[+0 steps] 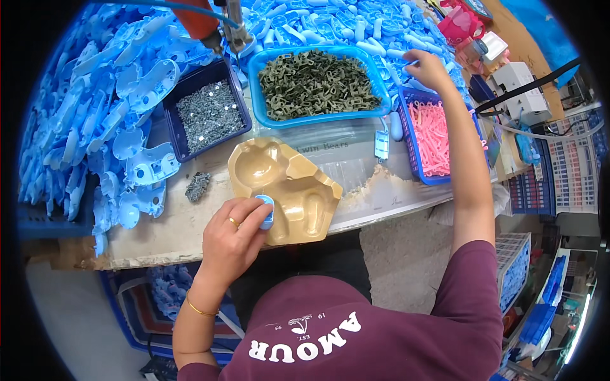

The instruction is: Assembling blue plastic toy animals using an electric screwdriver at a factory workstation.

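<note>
My left hand (234, 240) is closed on a small blue plastic piece (265, 212), pinched between thumb and fingers. That piece is at the lower left part of a tan moulded holder (298, 204) with rounded hollows, lying at the table's near edge. Far to the right, my right hand (429, 71) reaches over the heap of blue plastic parts (375, 46). Its thumb and forefinger are apart, with nothing visible between them. Below that forearm stands a blue basket (414, 152) of pink plastic pieces (432, 140).
A bright blue tray (255, 82) holds dark green clips; a navy tray (175, 130) holds small screws. More screws (197, 187) lie loose nearby. Blue shells (136, 152) are heaped at left. An orange-bodied tool (198, 22) hangs above. A white box (522, 92) stands at right.
</note>
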Demonstrator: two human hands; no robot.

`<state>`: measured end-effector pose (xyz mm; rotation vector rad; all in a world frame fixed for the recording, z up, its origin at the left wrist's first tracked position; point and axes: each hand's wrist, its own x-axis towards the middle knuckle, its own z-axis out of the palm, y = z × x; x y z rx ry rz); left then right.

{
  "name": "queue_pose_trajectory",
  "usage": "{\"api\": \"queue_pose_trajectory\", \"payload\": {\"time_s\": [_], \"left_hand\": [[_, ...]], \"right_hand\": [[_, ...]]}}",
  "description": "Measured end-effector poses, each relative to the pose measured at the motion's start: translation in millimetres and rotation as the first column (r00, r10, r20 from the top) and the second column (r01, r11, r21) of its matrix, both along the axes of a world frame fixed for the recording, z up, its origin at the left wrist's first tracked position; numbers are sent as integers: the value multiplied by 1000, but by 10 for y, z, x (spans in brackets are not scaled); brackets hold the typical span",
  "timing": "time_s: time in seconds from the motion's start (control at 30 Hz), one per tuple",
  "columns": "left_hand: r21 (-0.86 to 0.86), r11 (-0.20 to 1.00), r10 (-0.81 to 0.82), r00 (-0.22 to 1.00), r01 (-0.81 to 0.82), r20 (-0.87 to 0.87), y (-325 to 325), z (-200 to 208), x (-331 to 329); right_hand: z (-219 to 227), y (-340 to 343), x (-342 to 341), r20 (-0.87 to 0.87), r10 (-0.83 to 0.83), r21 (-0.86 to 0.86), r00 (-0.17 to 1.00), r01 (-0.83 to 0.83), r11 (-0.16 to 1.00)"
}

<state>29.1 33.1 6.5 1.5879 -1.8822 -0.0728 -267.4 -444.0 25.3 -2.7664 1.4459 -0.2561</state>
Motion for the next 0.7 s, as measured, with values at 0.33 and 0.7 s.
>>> {"api": "queue_pose_trajectory", "payload": {"time_s": [0.33, 0.7], "left_hand": [[57, 996, -71, 994, 67, 77, 66, -7, -41], [33, 999, -15, 976, 8, 217, 151, -221, -35]], "right_hand": [[-271, -120, 67, 111, 19, -86, 994, -10, 996], [284, 2810, 924, 474, 178, 714, 862, -495, 495]]}}
